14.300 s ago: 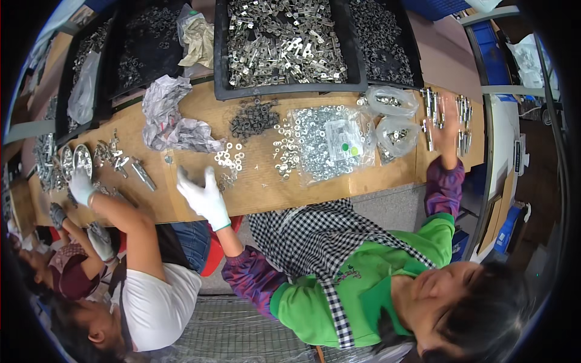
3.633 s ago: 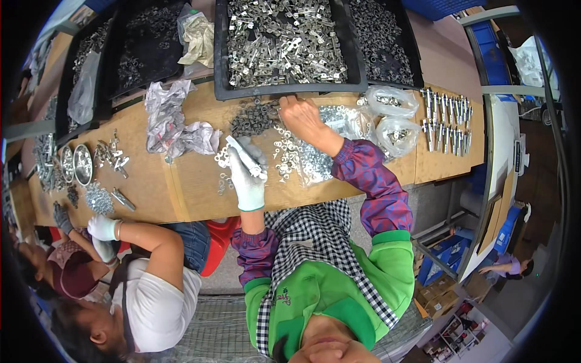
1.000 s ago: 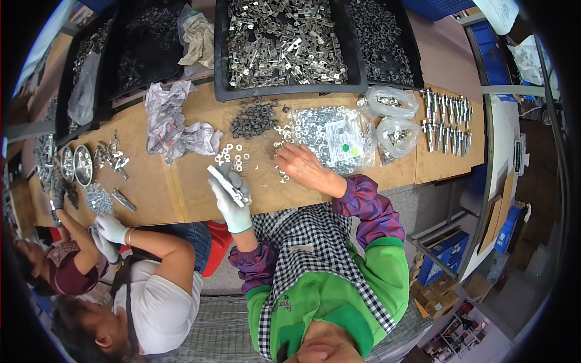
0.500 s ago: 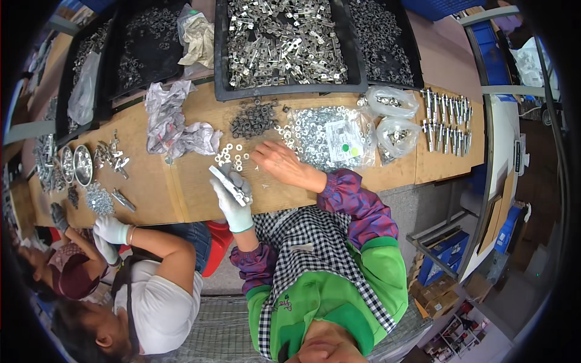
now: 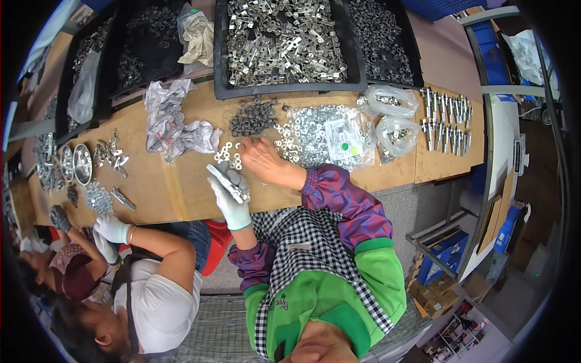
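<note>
My gloved left hand [image 5: 232,206] is closed around a long silver metal part [image 5: 226,183], held tilted just above the near edge of the bench. My bare right hand [image 5: 263,161] is beside a small group of white rings [image 5: 228,155], its fingers bent and drawn together over the wood. Whatever the right fingertips hold, if anything, is too small to make out. Beyond that hand lies a pile of dark rings [image 5: 253,118]. More pale rings [image 5: 287,142] are scattered to its right, next to a clear plastic bag of silver washers [image 5: 315,130].
A black tray [image 5: 290,91] heaped with metal pieces stands at the back. Two small plastic bags [image 5: 398,137] and rows of cylindrical metal parts [image 5: 446,124] lie to the right. Crumpled paper [image 5: 166,121] is at left, and a co-worker's gloved hand [image 5: 111,229] works farther left.
My right hand has shifted left, closer to the white rings, with its fingers more curled. The left hand has moved slightly left, still gripping the metal part.
</note>
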Action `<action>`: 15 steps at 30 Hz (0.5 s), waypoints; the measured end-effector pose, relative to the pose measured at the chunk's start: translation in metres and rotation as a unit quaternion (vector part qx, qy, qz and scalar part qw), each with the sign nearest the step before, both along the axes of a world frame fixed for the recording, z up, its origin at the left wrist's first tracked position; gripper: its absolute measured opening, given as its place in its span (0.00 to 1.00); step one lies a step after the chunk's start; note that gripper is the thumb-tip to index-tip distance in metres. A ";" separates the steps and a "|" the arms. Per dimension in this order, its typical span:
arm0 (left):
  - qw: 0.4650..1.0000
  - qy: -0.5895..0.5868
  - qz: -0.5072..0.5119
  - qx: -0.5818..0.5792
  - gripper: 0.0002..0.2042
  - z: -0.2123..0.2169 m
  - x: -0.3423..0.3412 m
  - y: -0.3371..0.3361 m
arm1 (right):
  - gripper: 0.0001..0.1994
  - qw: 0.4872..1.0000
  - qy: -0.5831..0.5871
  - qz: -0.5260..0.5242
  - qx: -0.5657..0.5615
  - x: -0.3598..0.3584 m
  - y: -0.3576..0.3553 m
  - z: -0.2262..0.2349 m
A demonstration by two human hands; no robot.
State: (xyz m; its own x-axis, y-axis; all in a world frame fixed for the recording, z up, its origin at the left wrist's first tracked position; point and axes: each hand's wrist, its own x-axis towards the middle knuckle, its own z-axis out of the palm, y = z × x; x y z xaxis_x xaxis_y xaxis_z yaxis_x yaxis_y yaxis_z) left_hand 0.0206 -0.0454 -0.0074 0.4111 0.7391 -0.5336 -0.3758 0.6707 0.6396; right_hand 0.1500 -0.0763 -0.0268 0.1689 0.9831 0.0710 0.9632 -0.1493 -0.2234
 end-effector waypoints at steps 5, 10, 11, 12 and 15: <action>1.000 -0.009 0.021 -0.014 0.26 -0.008 -0.005 -0.001 | 0.10 1.000 0.001 0.012 0.021 0.004 -0.001 -0.009; 0.999 -0.035 0.008 -0.001 0.27 -0.004 -0.007 0.000 | 0.08 0.999 -0.008 0.025 0.023 0.005 0.000 -0.002; 0.999 -0.034 0.010 0.000 0.27 -0.002 -0.006 -0.001 | 0.08 0.998 -0.016 0.027 0.048 0.005 0.000 0.000; 0.999 -0.032 0.012 0.002 0.27 0.000 -0.005 -0.001 | 0.08 0.998 -0.015 0.027 0.048 0.004 0.000 -0.001; 1.000 -0.021 0.005 0.005 0.29 0.003 -0.006 -0.002 | 0.08 0.999 -0.021 0.036 0.014 0.002 0.001 -0.002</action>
State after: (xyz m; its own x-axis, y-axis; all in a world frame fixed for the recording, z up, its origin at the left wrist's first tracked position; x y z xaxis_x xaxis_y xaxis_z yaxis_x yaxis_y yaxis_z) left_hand 0.0147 -0.0473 -0.0042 0.4259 0.7477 -0.5095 -0.4082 0.6613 0.6293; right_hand 0.1524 -0.0753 -0.0287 0.0947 0.9900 0.1045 0.9798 -0.0742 -0.1855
